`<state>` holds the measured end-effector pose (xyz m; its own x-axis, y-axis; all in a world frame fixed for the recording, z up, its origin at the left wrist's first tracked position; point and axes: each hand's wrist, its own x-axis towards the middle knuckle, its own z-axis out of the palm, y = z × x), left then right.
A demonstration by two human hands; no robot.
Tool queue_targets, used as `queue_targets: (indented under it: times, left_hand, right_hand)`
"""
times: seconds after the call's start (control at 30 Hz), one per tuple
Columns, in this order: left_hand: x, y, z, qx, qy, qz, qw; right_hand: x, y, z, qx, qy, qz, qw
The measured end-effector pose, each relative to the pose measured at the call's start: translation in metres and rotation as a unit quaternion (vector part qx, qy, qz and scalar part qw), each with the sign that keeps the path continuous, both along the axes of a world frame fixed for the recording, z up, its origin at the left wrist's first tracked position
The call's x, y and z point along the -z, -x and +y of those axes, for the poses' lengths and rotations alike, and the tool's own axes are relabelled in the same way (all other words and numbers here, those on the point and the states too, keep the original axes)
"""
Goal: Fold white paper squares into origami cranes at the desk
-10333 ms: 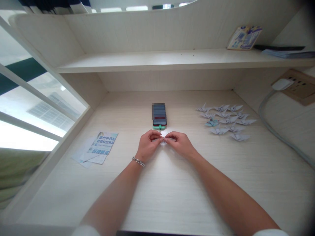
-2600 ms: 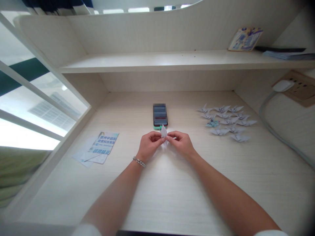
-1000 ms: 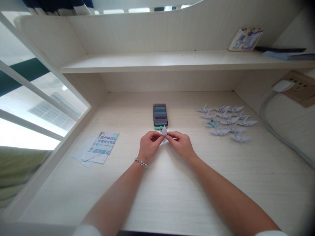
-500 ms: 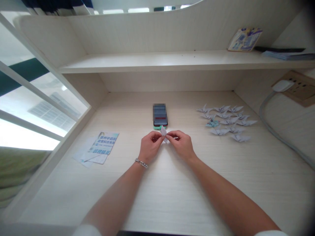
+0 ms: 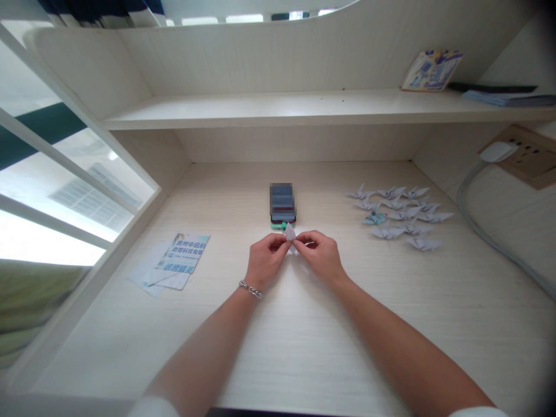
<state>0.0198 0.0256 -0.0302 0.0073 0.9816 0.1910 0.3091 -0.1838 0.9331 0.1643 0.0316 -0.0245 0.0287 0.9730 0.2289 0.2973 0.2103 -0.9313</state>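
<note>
Between my two hands is a small piece of folded white paper (image 5: 291, 233), its pointed tip facing away from me. My left hand (image 5: 266, 259), with a chain bracelet at the wrist, pinches its left side between thumb and fingers. From the right, my right hand (image 5: 320, 255) pinches the other side. The fingers hide most of the paper's lower part. Just beyond it lies a phone (image 5: 283, 202) with a green edge and a blurred screen. To the right, several folded paper cranes (image 5: 403, 214) sit in loose rows, mostly white, and a blue one (image 5: 374, 218) is among them.
Printed sheets (image 5: 180, 260) lie on the desk at left. A shelf (image 5: 260, 110) spans the back, bearing a small packet (image 5: 432, 69) and papers (image 5: 508, 97). A grey cable (image 5: 490, 234) runs from the wall socket (image 5: 532, 152) down the right side.
The folded paper's tip has tilted slightly to the right between my fingers. Both hands keep their pinch in nearly the same place.
</note>
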Motion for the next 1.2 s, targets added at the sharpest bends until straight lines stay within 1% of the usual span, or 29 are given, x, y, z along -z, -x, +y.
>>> queue_targets:
  times: [0.13,0.3,0.63,0.83,1.0,1.2]
  left_hand:
    - [-0.0043,-0.0016,-0.0021,-0.004,-0.018,0.015,1.0]
    - [-0.0067,-0.0036,-0.0041,-0.004,-0.034,0.033,0.999]
    - [-0.0093,-0.0071,-0.0074,-0.001,-0.053,0.053,0.997]
    - [-0.0092,-0.0065,-0.0079,-0.009,-0.065,0.06,0.996]
    - [-0.0092,-0.0057,-0.0073,-0.006,-0.076,0.069,0.995]
    - [-0.0084,-0.0065,-0.0075,0.004,-0.077,0.07,0.995]
  right_hand:
    - [-0.0037,0.0016,-0.0033,0.0,-0.02,-0.018,1.0]
    - [-0.0039,0.003,-0.0045,-0.006,-0.022,-0.004,1.0]
    - [-0.0027,0.0032,-0.005,0.022,-0.023,-0.051,0.998]
    - [-0.0046,0.0033,-0.0062,0.018,-0.036,-0.048,0.998]
    - [-0.0042,0.0036,-0.0055,0.016,-0.033,-0.027,0.999]
    - [-0.0046,0.0035,-0.0055,0.02,-0.039,-0.047,0.998]
